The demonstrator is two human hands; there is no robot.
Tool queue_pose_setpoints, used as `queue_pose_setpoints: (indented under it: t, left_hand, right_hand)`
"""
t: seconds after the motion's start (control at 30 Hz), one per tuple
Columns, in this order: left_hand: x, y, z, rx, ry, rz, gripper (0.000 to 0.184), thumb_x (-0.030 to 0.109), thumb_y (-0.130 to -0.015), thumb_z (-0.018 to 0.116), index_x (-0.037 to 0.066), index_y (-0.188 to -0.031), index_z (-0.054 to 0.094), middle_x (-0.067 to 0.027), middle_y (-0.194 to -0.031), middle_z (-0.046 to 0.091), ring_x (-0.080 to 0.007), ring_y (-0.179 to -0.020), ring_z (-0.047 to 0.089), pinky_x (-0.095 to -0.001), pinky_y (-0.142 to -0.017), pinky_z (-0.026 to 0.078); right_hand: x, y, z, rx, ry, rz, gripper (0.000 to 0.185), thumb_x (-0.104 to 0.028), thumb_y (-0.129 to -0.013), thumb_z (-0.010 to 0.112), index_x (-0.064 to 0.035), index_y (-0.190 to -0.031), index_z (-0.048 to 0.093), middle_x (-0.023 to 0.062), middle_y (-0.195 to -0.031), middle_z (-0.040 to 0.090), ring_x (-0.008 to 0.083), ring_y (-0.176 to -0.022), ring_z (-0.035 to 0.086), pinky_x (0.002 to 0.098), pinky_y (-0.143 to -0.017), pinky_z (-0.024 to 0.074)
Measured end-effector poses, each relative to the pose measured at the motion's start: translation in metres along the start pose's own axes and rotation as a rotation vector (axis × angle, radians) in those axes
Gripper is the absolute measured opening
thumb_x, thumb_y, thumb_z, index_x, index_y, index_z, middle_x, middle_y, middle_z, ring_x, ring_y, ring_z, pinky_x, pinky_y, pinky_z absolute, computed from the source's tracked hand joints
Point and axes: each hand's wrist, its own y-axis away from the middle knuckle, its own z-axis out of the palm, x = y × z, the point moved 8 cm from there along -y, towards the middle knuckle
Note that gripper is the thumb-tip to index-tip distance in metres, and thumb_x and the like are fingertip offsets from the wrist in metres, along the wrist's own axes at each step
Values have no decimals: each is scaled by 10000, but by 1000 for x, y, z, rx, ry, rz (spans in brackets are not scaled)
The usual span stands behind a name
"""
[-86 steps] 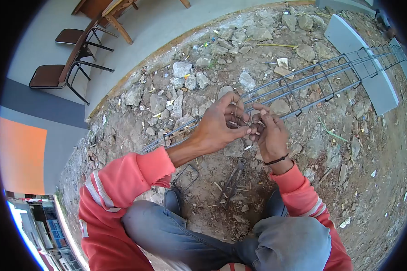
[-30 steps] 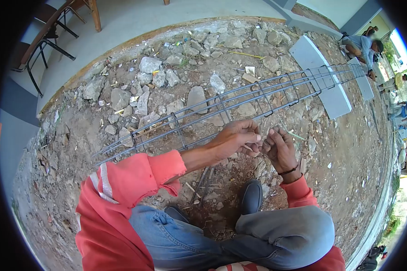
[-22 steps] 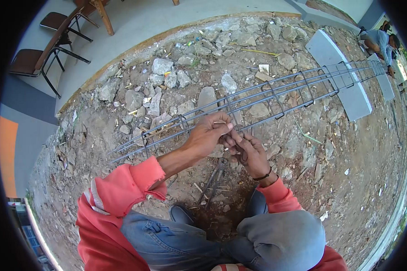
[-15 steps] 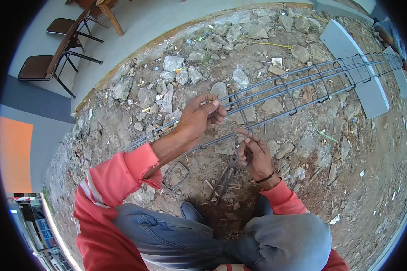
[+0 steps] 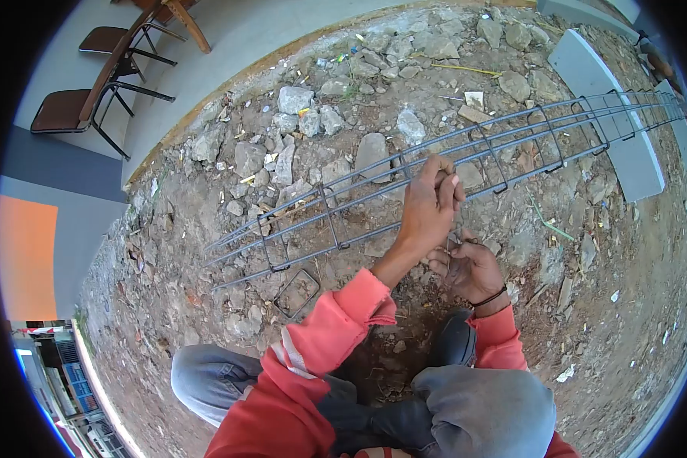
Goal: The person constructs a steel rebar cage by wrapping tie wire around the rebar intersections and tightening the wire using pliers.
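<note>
A long rebar cage (image 5: 336, 217) with square stirrups runs across the view, its near end to the left. My left hand (image 5: 429, 206) is over its near bars, fingers bent and closed. Just below, my right hand (image 5: 477, 273) has its fingers curled, palm partly turned up, close to the lower bar. Something thin, perhaps wire, shows between the two hands, too small to make out. What either hand grips is hidden. A loose square stirrup (image 5: 296, 295) lies on the ground left of my left sleeve.
Grey boards (image 5: 614, 122) lie under the cage's far part. Broken stones (image 5: 294, 99) and rubble cover the ground. Chairs (image 5: 62, 111) stand on a raised floor at upper left. My shoe (image 5: 453, 340) is beneath my right hand. Part of another person (image 5: 659, 65) shows at far right.
My left hand has moved right along the cage, and its arm now crosses my knees. My right hand has shifted right and slightly down. The pliers seen on the ground are out of sight.
</note>
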Motion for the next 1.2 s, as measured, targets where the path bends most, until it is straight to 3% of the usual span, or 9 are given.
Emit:
queue_pose_setpoints:
  t: [0.07,0.23,0.3,0.43,0.6,0.7,0.9,0.97,1.2]
  left_hand:
    - [-5,15,10,25,-25,-5,15,57,-1003,476,45,-1006,468,-43,-750,602,-83,-647,540,-256,-577,465]
    - [-38,28,34,-27,183,-76,14,34,-988,510,27,-983,499,-48,-775,632,-91,-662,582,-267,-609,503]
    - [-47,27,43,-88,265,-88,57,39,-973,559,5,-928,550,-39,-775,639,-88,-652,582,-265,-610,505]
    - [-49,31,45,-160,318,-111,48,33,-943,600,-3,-921,580,-36,-782,646,-81,-646,577,-263,-602,492]
    - [-26,38,27,-106,-95,77,32,-3,-873,654,-28,-880,634,-34,-713,631,-86,-627,568,-271,-570,467]
    - [-16,39,16,-142,-184,189,33,-17,-873,654,-39,-893,668,-45,-715,649,-96,-636,590,-273,-583,481]
    - [-27,38,5,-441,232,-62,78,10,-892,684,-43,-948,699,-52,-787,688,-111,-700,650,-265,-650,522]
    - [-24,37,-3,-438,233,-80,77,15,-895,686,-40,-947,702,-52,-798,691,-110,-715,653,-265,-659,526]
    - [-17,28,-13,-331,51,-16,78,17,-872,714,-26,-937,725,-44,-821,703,-91,-754,652,-241,-691,520]
  right_hand:
    - [4,-2,-30,-139,-351,85,346,-74,-900,488,-34,-1239,546,36,-862,537,106,-633,481,267,-626,444]
    - [-16,20,-34,-121,-164,-8,196,-239,-988,496,-72,-1021,594,-22,-727,446,75,-525,379,234,-484,343]
    - [-21,26,-41,-47,-38,-90,379,-409,-1034,471,-106,-822,555,-49,-605,366,57,-444,313,216,-411,282]
    - [-7,25,-63,-13,-93,-25,413,-410,-1050,449,-123,-757,488,-62,-554,331,48,-405,297,218,-404,292]
    - [7,19,-61,-60,-145,64,358,-391,-1032,496,-127,-795,536,-72,-556,335,52,-413,307,228,-439,328]
    - [5,19,-61,57,-79,8,277,-352,-1021,521,-127,-879,598,-78,-572,351,50,-436,324,226,-471,346]
    - [11,22,-48,34,-250,48,191,-263,-1015,534,-104,-968,629,-89,-611,392,35,-469,359,230,-508,379]
    - [16,25,-34,-102,-302,99,199,-239,-1018,526,-80,-952,625,-90,-598,394,27,-456,362,230,-489,374]
    - [-11,36,-20,-88,-171,35,209,-227,-1020,519,-62,-946,623,-93,-546,365,28,-420,332,225,-447,332]
